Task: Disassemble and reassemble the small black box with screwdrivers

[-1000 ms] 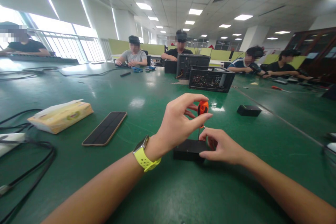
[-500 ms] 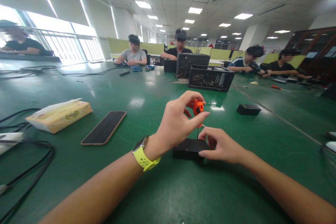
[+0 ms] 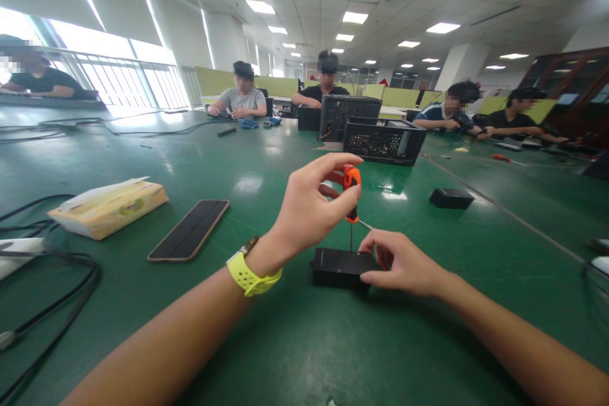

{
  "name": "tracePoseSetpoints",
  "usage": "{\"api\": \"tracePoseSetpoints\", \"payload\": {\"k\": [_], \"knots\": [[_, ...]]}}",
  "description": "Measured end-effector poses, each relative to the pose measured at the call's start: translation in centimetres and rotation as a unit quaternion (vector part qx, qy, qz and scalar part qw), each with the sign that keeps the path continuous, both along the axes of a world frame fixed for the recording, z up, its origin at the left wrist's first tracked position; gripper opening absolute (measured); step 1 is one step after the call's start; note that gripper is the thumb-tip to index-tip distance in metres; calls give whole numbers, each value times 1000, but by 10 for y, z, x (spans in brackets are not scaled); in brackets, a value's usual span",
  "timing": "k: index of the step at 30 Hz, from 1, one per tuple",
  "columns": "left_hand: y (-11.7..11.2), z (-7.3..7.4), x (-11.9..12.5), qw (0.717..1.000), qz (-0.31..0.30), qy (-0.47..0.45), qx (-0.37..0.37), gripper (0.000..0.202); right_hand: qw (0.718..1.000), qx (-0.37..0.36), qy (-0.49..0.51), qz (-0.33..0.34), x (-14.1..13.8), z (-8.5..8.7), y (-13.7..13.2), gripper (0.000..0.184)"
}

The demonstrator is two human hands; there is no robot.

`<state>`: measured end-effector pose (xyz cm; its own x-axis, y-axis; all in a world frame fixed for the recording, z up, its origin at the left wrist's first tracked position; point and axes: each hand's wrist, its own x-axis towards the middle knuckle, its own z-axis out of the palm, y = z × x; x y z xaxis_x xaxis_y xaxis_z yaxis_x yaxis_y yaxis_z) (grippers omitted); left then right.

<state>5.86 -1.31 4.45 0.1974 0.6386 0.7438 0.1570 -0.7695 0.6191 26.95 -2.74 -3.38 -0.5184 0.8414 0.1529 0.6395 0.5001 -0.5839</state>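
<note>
Screwdriver point(image 3: 351, 193) upright, tip on black box point(image 3: 339, 264); left hand point(image 3: 311, 209) fingers pinch handle, right hand point(image 3: 404, 261) fingers clamp box on desk point(image 3: 266, 177). Best: keep shaft vertical, press down, box steady.

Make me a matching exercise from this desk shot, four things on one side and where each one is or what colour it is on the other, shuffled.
Things:
1. screwdriver
2. phone
3. tissue pack
4. small black box

Descriptions:
A. lying face up between the tissue pack and the hands
B. orange handle, held upright in the left hand
C. steadied by the right hand
D. yellow, farthest left of the four

Pairs: 1-B, 2-A, 3-D, 4-C
</note>
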Motion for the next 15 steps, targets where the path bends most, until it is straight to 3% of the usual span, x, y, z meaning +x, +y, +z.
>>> {"api": "tracePoseSetpoints", "payload": {"k": [6,15], "knots": [[4,14,-18,997,-12,59,-45,24,1000,3,-5,0,0,-1,0,29],[3,9,-12,995,8,94,-38,22,1000,9,-7,0,1,-2,1,29]]}}
